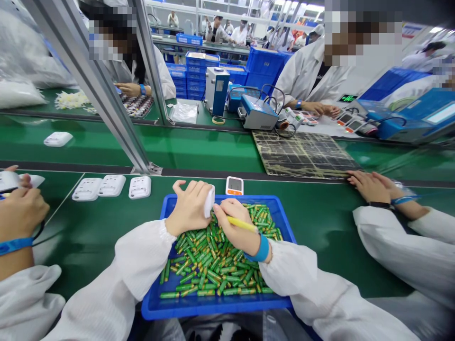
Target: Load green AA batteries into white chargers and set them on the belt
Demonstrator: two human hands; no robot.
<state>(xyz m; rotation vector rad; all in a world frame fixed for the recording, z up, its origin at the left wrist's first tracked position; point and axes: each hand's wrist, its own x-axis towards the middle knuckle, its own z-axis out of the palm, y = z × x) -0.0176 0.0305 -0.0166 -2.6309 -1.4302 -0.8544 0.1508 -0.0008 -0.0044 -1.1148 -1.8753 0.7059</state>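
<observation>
My left hand [190, 206] is closed round a white plastic device [210, 201], held on edge over the far side of a blue tray [188, 310]. Its front is turned out of sight. My right hand [238, 225] grips a slim yellow-handled tool [242, 224]. The tool's tip is hidden by the fingers, close beside the device; I cannot tell if it touches. Beneath both hands lie many loose green and gold batteries [213, 270] in the tray. Just past the tray's far rim sits a white device with a grey screen and orange buttons [235, 186].
Several white devices [112, 185] lie back-up to the left. A metal post [142, 161] rises near them. Co-workers' hands are at the left [21, 213] and right [373, 187] edges. Across the green conveyor belt [199, 151] rest a dark panel [302, 151] and blue instruments [258, 112].
</observation>
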